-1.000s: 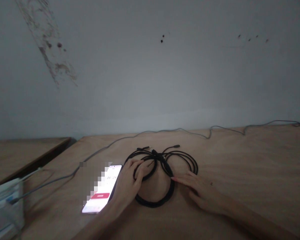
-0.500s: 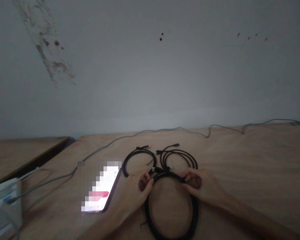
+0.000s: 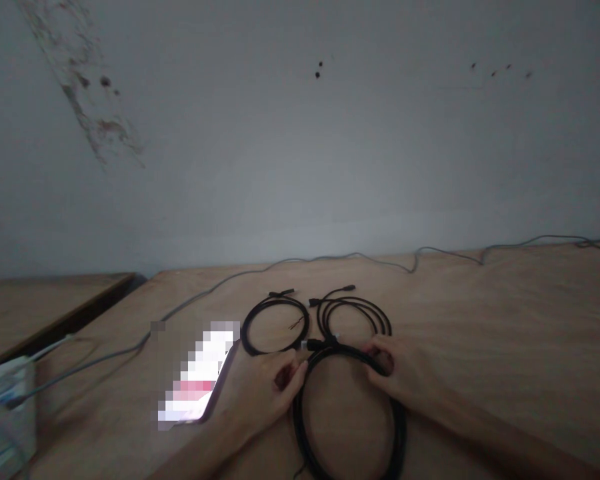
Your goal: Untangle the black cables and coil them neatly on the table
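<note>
Pale wooden tabletop [image 3: 500, 347] under everything, a stained grey wall [image 3: 300, 147] behind it. Surroundings: a lit smartphone [image 3: 197, 377], screen pixelated, lies just left of my left hand [image 3: 263, 393]. A thin grey cable [image 3: 220, 283] runs along the far side of the tabletop, and another length of it drops toward a white packaged stack [image 3: 5, 417] at the lower left corner. A second wooden table [image 3: 45, 313] sits beyond the left edge.

Specimen: black cable in three loops. The left coil [image 3: 270, 352] and the right coil [image 3: 383, 320] lie side by side, well ahead of my hands. The lower coil [image 3: 298, 427] lies nearest me, between my hands, and a black connector [image 3: 313, 345] sits where the loops meet.

Hand state: my right hand [image 3: 405, 367] has its fingers [image 3: 377, 353] curled over the top of the lower coil, gripping it. My left fingers [image 3: 293, 373] are bent at the coil's upper left edge, just below the connector; contact or grip cannot be determined.
</note>
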Demonstrator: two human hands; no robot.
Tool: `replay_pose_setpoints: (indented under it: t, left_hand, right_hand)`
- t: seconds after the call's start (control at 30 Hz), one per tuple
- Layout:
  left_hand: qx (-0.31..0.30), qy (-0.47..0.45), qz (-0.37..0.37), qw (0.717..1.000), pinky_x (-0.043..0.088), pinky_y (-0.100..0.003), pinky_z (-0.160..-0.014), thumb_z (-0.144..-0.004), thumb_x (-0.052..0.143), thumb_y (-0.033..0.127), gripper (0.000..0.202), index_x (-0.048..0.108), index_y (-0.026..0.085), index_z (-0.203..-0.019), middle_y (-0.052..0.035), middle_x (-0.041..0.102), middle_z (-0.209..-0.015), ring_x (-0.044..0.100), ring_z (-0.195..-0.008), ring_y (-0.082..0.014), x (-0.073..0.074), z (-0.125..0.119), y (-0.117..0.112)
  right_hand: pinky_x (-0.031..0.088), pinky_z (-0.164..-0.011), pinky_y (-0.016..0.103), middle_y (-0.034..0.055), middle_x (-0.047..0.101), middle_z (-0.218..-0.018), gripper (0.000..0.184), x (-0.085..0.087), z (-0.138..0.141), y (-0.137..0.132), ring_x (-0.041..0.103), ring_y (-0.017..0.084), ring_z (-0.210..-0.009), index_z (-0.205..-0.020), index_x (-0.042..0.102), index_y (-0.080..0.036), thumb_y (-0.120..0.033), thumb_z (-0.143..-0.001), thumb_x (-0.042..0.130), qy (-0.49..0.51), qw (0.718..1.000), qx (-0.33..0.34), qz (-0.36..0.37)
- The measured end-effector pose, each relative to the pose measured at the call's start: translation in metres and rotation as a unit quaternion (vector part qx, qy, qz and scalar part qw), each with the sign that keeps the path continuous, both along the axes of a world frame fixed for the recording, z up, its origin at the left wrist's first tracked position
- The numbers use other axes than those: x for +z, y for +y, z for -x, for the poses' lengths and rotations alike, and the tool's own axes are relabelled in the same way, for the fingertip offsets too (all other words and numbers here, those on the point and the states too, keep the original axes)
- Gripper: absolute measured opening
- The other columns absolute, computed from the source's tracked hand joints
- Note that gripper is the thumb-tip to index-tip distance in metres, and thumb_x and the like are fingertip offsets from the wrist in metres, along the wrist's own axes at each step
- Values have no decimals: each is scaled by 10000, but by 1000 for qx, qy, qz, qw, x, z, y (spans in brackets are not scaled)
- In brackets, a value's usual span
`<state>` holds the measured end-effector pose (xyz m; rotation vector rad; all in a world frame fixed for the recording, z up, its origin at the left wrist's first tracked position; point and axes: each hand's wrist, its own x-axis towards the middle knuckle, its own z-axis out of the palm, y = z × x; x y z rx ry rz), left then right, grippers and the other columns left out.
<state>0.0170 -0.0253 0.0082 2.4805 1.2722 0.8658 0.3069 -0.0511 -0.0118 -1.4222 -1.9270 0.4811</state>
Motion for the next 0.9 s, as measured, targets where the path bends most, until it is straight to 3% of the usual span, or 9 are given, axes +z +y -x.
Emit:
replay_pose_setpoints:
  t: [0.1, 0.2, 0.3, 0.37, 0.5, 0.73, 0.9]
  left_hand:
    - [-3, -20, -56, 998, 493, -319, -712, -1019, 491, 338, 271, 555, 223, -782, -25, 635, -798, 623, -753, -194, 10, -2, -2]
    - [-28, -33, -68, 997, 522, -410, -952, -988, 524, 271, 126, 608, 235, -1075, -81, 669, -1123, 633, -1091, -261, 13, -4, -2]
    - [-45, -26, -52, 997, 465, -493, -1102, -973, 546, 269, 391, 518, 255, -1362, -108, 600, -1375, 553, -1299, -300, 7, -5, 0]
    - [-52, -12, -31, 998, 442, -522, -1132, -977, 550, 292, 470, 462, 257, -1438, -119, 572, -1436, 529, -1344, -314, 3, -5, 1]
    - [-67, 11, 2, 998, 479, -509, -1093, -952, 594, 331, 443, 516, 268, -1383, -109, 630, -1364, 582, -1283, -315, 1, -4, 2]
    - [-71, 15, 11, 997, 556, -434, -923, -838, 614, 255, 371, 594, 246, -1209, -84, 696, -1150, 673, -1059, -287, 2, -2, 0]
    - [-56, 41, 6, 998, 555, -457, -888, -782, 596, 233, 335, 596, 220, -1117, -92, 682, -1052, 666, -993, -297, 0, -4, -2]
  right_hand:
    - [449, -645, 286, 7, 715, -861, 216, 0, -1, -1, 620, 180, -714, -978, 726, -251, -200, -780, 658, -28, 999, -6, -16]
    - [421, -612, 278, -3, 687, -788, 231, -2, -1, -1, 583, 167, -651, -1011, 717, -248, -216, -788, 662, -48, 999, -14, -12]
    - [415, -593, 273, -10, 681, -754, 208, -4, -2, 0, 590, 165, -633, -992, 691, -237, -200, -789, 660, -51, 999, -13, 8]
    - [447, -631, 277, 1, 710, -813, 213, -5, -2, 1, 635, 177, -699, -989, 667, -233, -170, -787, 650, -33, 999, -2, 14]
    - [466, -667, 280, 12, 724, -907, 266, -7, -1, 1, 649, 178, -750, -1044, 637, -237, -141, -796, 630, -11, 1000, 12, 8]
    - [428, -641, 278, 4, 707, -857, 216, -11, -1, 1, 632, 177, -736, -1035, 644, -240, -190, -826, 648, -64, 998, 18, -4]
    - [442, -660, 288, -3, 700, -840, 233, -8, 0, 1, 629, 184, -732, -1038, 650, -246, -198, -812, 670, -66, 997, 28, -3]
